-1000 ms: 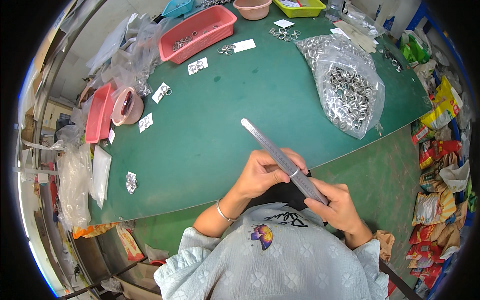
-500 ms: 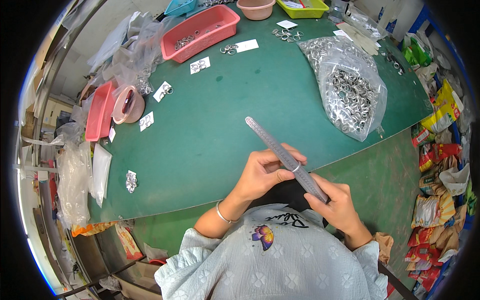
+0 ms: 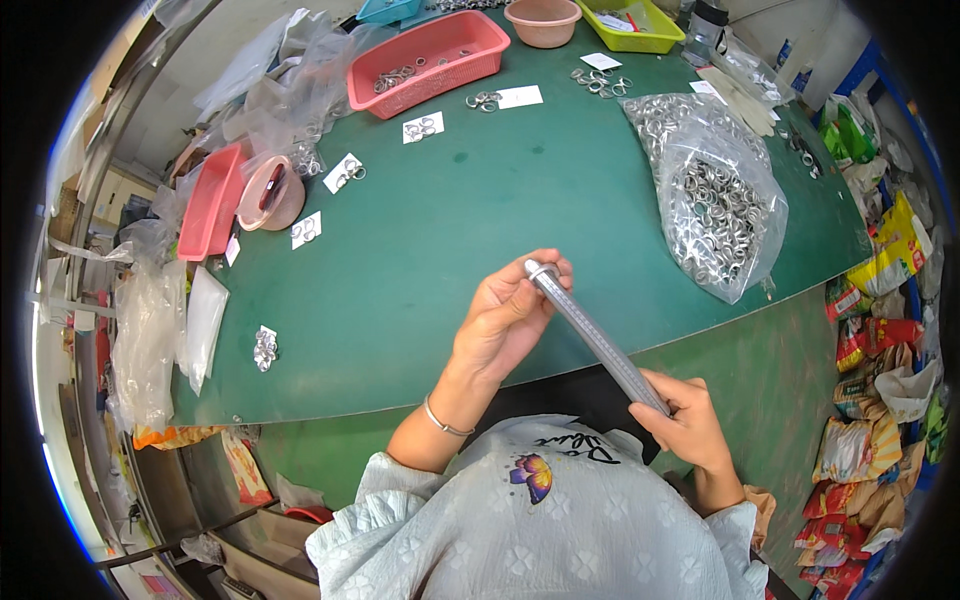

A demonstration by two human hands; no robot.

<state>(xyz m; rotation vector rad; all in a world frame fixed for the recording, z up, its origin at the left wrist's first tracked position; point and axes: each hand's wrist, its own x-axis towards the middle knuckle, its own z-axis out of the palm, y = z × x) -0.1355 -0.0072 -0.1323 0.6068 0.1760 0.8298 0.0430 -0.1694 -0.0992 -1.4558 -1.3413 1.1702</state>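
A long grey metal rod [image 3: 598, 340] slants over the near edge of the green table [image 3: 440, 240]. My left hand [image 3: 505, 320] pinches the rod's far tip between thumb and fingers. My right hand [image 3: 685, 425] grips the rod's near end, close to my chest. A thin bracelet circles my left wrist.
A clear bag full of metal rings [image 3: 712, 195] lies to the right. Red baskets [image 3: 430, 60] [image 3: 210, 200], a pink bowl [image 3: 272, 192], a yellow tray [image 3: 640, 22], small ring piles on white cards [image 3: 422, 127] and plastic bags [image 3: 150, 320] sit around the table. Snack packets [image 3: 870, 420] crowd the floor at right.
My left hand slid up the rod from its middle to its far tip. The rod has drawn back toward me, its tip lower in the picture than before.
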